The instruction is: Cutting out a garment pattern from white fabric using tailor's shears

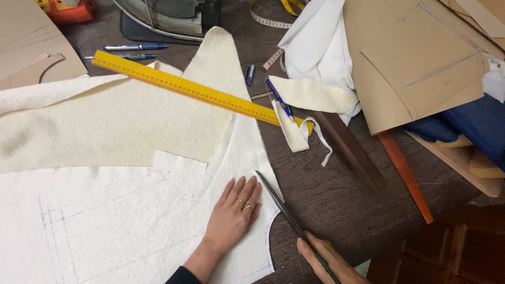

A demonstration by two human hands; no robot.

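Left hand (233,214) spread flat on my white batting sheet (105,226) with blue pen lines, right hand (329,260) just beside it gripping long scissors (279,202) at the curved edge, yellow ruler (194,89) farther up, dark wooden table (326,194), cardboard patterns (421,58) beyond.

A single head-worn camera is looking steeply down from above onto the table (336,200), sitting close over the near edge. It is facing away from the wearer, taking in the fabric (105,210) in front and the ruler (194,90) beyond.
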